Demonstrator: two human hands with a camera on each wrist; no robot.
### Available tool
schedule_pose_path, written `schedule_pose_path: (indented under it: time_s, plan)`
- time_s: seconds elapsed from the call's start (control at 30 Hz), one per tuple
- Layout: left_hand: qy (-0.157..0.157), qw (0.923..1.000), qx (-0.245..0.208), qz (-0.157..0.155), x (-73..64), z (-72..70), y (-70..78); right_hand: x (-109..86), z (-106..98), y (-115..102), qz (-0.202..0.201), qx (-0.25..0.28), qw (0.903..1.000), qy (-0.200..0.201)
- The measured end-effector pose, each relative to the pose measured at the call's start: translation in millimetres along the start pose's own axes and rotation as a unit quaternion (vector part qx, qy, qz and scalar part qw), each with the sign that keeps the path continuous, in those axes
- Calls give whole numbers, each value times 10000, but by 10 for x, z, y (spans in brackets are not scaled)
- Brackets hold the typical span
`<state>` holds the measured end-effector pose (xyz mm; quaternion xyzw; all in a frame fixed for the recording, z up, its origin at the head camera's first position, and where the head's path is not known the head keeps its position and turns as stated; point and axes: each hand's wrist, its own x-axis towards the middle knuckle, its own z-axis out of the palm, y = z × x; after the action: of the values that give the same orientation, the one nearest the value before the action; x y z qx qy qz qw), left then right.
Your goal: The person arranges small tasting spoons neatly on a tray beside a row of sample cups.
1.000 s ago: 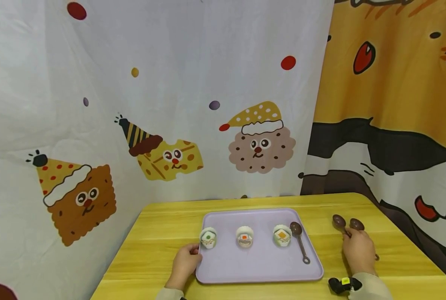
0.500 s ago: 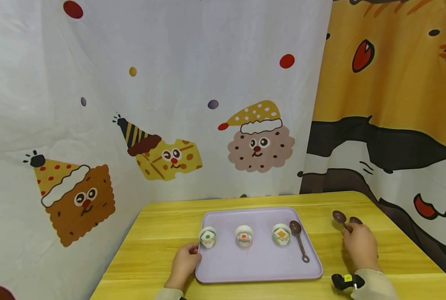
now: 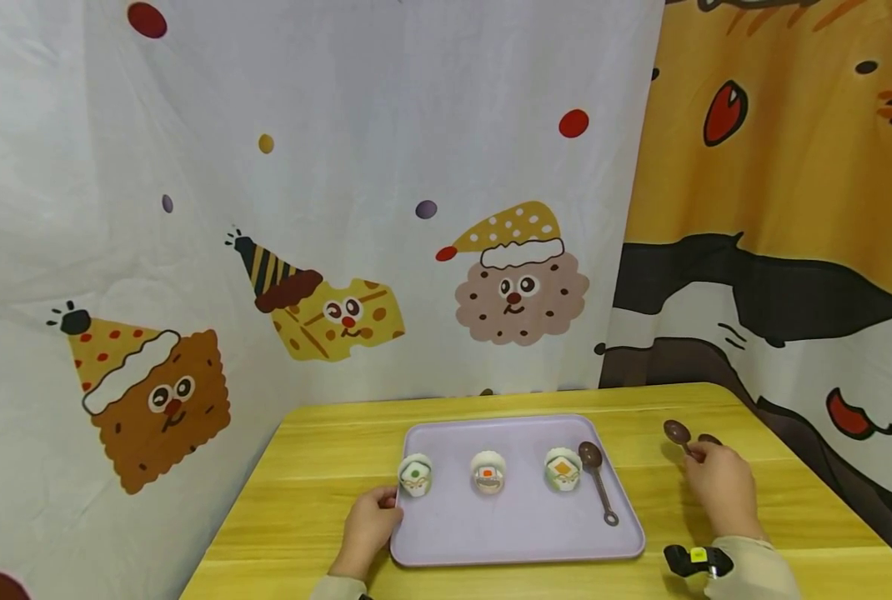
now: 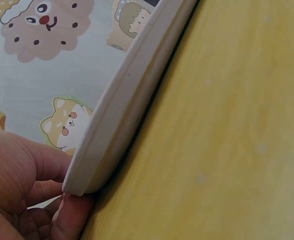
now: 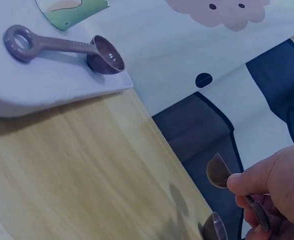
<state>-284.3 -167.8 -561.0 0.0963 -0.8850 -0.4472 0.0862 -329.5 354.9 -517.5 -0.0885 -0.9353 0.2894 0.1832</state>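
Note:
My left hand (image 3: 368,523) pinches the left rim of a lilac tray (image 3: 517,533) lying on the table. The tray's edge (image 4: 119,110) sits between thumb and fingers in the left wrist view. Off the tray's right side, my right hand (image 3: 725,493) pinches the handle of a brown measuring spoon (image 5: 218,171), its bowl raised off the table. A second brown spoon (image 5: 215,227) is below it, its handle out of sight. On the tray stand three small decorated cups, green (image 3: 415,476), red-orange (image 3: 488,473) and orange (image 3: 563,471). Another brown measuring spoon (image 3: 599,483) lies to their right.
The yellow wood-grain table (image 3: 326,442) runs back to a cartoon-printed curtain (image 3: 386,108). An orange and black printed cloth (image 3: 791,183) hangs at the right. A black band with a yellow tag (image 3: 697,559) is on my right wrist.
My right hand has drawn slightly up and away with the spoon, covering more of the second spoon. My left hand and the tray have stayed in place.

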Motion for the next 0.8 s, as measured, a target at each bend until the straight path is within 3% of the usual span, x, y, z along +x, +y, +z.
schedule_pose_path:
  time_s: [0.8]
  plan:
    - [-11, 10000, 13, 17, 17, 9, -19, -17, 131, -274, -107, 86, 9986, -504]
